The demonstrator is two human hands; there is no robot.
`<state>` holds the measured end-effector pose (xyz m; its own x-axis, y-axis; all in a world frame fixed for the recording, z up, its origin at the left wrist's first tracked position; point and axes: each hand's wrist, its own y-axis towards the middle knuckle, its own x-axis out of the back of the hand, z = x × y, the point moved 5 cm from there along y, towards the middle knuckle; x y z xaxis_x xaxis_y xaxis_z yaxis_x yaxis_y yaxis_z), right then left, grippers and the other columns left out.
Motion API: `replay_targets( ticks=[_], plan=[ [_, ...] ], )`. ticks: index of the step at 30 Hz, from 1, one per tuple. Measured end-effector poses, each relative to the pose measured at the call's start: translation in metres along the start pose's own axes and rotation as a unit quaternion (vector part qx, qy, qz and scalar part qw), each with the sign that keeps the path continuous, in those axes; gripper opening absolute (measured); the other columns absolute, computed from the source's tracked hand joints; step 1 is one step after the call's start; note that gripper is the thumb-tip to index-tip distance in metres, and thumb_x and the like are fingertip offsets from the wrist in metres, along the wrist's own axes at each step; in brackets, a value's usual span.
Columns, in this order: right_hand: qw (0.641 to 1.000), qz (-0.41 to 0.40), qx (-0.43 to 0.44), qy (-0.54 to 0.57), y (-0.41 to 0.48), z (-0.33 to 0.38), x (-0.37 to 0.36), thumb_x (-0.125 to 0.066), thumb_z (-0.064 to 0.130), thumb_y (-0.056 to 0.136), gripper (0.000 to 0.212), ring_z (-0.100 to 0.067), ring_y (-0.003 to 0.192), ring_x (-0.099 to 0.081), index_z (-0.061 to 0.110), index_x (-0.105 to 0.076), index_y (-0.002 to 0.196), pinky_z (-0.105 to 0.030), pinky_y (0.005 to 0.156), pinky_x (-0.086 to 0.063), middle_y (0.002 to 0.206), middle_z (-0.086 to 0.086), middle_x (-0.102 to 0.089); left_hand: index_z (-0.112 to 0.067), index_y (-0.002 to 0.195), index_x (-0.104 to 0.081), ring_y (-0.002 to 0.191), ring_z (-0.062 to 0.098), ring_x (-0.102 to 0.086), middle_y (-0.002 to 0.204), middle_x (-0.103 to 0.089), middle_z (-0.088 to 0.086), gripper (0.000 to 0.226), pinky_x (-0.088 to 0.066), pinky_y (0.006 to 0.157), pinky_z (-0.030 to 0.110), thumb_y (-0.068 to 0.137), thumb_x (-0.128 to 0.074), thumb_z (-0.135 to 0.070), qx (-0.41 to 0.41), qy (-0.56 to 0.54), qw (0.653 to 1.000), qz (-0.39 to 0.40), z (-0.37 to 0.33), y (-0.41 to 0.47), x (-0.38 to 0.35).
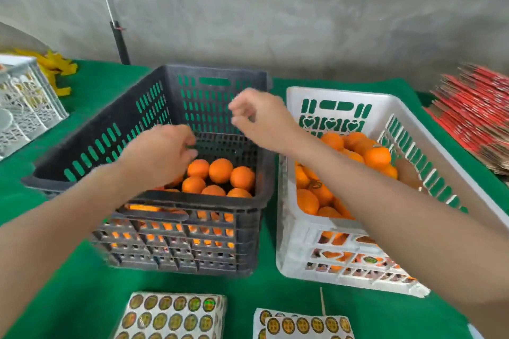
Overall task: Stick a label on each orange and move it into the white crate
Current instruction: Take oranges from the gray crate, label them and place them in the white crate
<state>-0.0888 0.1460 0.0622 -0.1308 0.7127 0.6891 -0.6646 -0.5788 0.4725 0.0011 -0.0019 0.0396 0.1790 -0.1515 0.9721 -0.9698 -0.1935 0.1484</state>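
Note:
A black crate [82, 157] in the middle of the green table holds several unlabelled oranges [220, 170] at its near end. My left hand [162, 154] hangs inside the crate just above the oranges, fingers loosely curled, holding nothing that I can see. My right hand [259, 115] hovers over the crate's far right side, fingers bent and blurred, apparently empty. The white crate [311, 228] stands to the right with several oranges [377, 157] in it. Two stacks of round gold label sheets [173, 314] [305, 325] lie at the table's near edge.
A white lattice basket [24, 107] sits at the far left with yellow strips [57, 69] behind it. Red flattened cartons [479, 115] are piled at the right. A black pole [119, 41] stands against the grey wall.

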Motion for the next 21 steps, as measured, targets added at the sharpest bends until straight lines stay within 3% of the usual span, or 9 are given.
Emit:
replay_targets(
  ticks=[2,4,7,8,11,14,16,19,21],
  plan=[
    [0.968,0.241,0.013,-0.067,0.013,0.019,-0.049,-0.067,0.012,0.081,0.025,-0.015,0.084,-0.059,0.009,-0.065,0.106,-0.024,0.074,-0.046,0.098,-0.003,-0.066,-0.014,0.113,-0.063,0.102,0.031,-0.060,0.110,-0.066,0.012,0.028,-0.048,0.082,0.035,0.092,-0.055,-0.030,0.048,0.072,0.994,0.066,0.038,0.002,-0.009],
    [0.879,0.458,-0.043,-0.125,0.009,0.021,-0.098,-0.068,0.014,0.083,0.030,-0.016,0.084,-0.059,0.015,-0.061,0.112,-0.025,0.070,-0.049,0.096,0.001,-0.063,-0.010,0.103,-0.067,0.095,0.031,-0.061,0.104,-0.067,0.013,0.026,-0.050,0.080,0.036,0.092,-0.054,-0.030,0.052,0.062,0.994,0.070,0.055,0.002,-0.018],
    [0.738,0.632,-0.188,-0.141,-0.016,0.010,-0.146,-0.055,0.012,0.094,0.029,-0.029,0.094,-0.059,0.014,-0.051,0.122,-0.039,0.084,-0.053,0.098,-0.005,-0.054,-0.015,0.103,-0.064,0.094,0.032,-0.060,0.100,-0.067,0.011,0.023,-0.047,0.074,0.035,0.091,-0.055,-0.031,0.045,-0.006,0.999,-0.006,0.060,0.004,-0.020],
    [0.738,0.628,-0.197,-0.147,-0.020,0.010,-0.154,-0.051,0.014,0.096,0.014,-0.028,0.089,-0.057,0.013,-0.053,0.110,-0.040,0.086,-0.051,0.095,-0.006,-0.052,-0.015,0.108,-0.062,0.094,0.032,-0.060,0.100,-0.066,0.010,0.025,-0.046,0.073,0.035,0.091,-0.055,-0.032,0.042,-0.019,0.999,-0.017,0.060,0.004,-0.020],
    [0.844,0.473,-0.186,-0.173,-0.016,0.001,-0.160,-0.050,0.022,0.096,0.012,-0.024,0.082,-0.051,0.015,-0.056,0.087,-0.035,0.077,-0.041,0.081,-0.001,-0.052,-0.015,0.114,-0.059,0.089,0.030,-0.059,0.096,-0.065,0.008,0.030,-0.044,0.069,0.033,0.091,-0.054,-0.034,0.019,-0.040,0.998,-0.040,0.063,0.005,-0.019],
    [0.750,0.620,-0.183,-0.142,-0.033,0.006,-0.178,-0.040,0.021,0.100,0.020,-0.025,0.101,-0.051,0.007,-0.054,0.108,-0.028,0.081,-0.039,0.111,-0.007,-0.054,-0.015,0.117,-0.057,0.087,0.026,-0.060,0.098,-0.066,0.006,0.034,-0.042,0.066,0.031,0.093,-0.053,-0.038,0.009,-0.046,0.997,-0.053,0.064,0.005,-0.019],
    [0.760,0.612,-0.166,-0.142,-0.024,0.011,-0.171,-0.046,0.014,0.097,0.007,-0.024,0.085,-0.049,0.010,-0.048,0.091,-0.021,0.070,-0.044,0.103,-0.009,-0.051,-0.015,0.118,-0.056,0.087,0.027,-0.060,0.098,-0.066,0.006,0.035,-0.044,0.066,0.032,0.093,-0.052,-0.038,0.010,-0.051,0.997,-0.050,0.065,0.004,-0.020],
    [0.847,0.512,-0.116,-0.087,0.002,0.018,-0.126,-0.071,0.003,0.078,0.063,-0.023,0.116,-0.049,0.016,-0.037,0.129,-0.037,0.092,-0.049,0.135,-0.006,-0.044,-0.015,0.119,-0.056,0.087,0.028,-0.061,0.098,-0.066,0.007,0.034,-0.047,0.067,0.033,0.093,-0.052,-0.037,0.014,-0.054,0.997,-0.061,0.067,0.004,-0.019],
    [0.900,0.414,-0.134,0.017,0.002,0.023,-0.087,-0.074,0.002,0.075,0.083,-0.017,0.126,-0.041,0.020,-0.028,0.140,-0.033,0.098,-0.045,0.141,-0.002,-0.041,-0.014,0.120,-0.056,0.089,0.028,-0.061,0.100,-0.067,0.008,0.034,-0.047,0.067,0.034,0.094,-0.052,-0.035,0.009,-0.049,0.996,-0.071,0.065,0.001,-0.017]
  ],
)
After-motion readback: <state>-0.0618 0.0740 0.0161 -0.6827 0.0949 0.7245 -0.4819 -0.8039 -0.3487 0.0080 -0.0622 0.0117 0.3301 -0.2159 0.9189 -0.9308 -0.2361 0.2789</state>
